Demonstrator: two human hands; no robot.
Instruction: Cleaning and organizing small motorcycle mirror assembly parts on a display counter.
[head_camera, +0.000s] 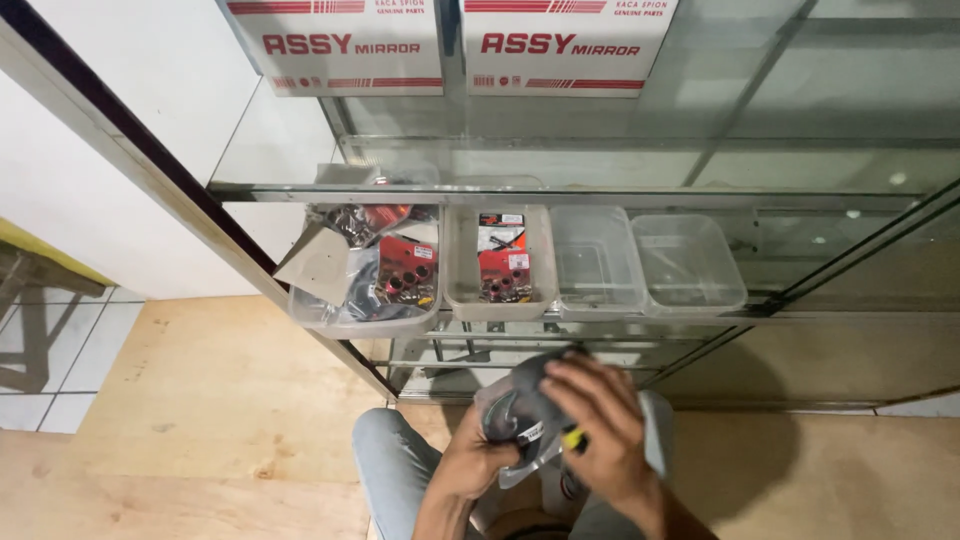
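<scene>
While the person crouches before the glass cabinet (600, 160), both hands work at lap height. The left hand (478, 462) is closed under a clear plastic packet (520, 420) of dark parts, supporting it from below; the right hand (603, 425) covers its top, fingers curled on it, so the packet stays steady between them. Four clear bins sit in a row on the lower shelf (760, 305), open tops up; the leftmost bin (365, 285) holds red-carded packs, within reach.

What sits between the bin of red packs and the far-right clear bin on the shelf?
Head view: two bins lie between the bin of red packs and the far-right clear bin, a beige bin holding a carded pack, then an apparently empty clear bin.
</scene>
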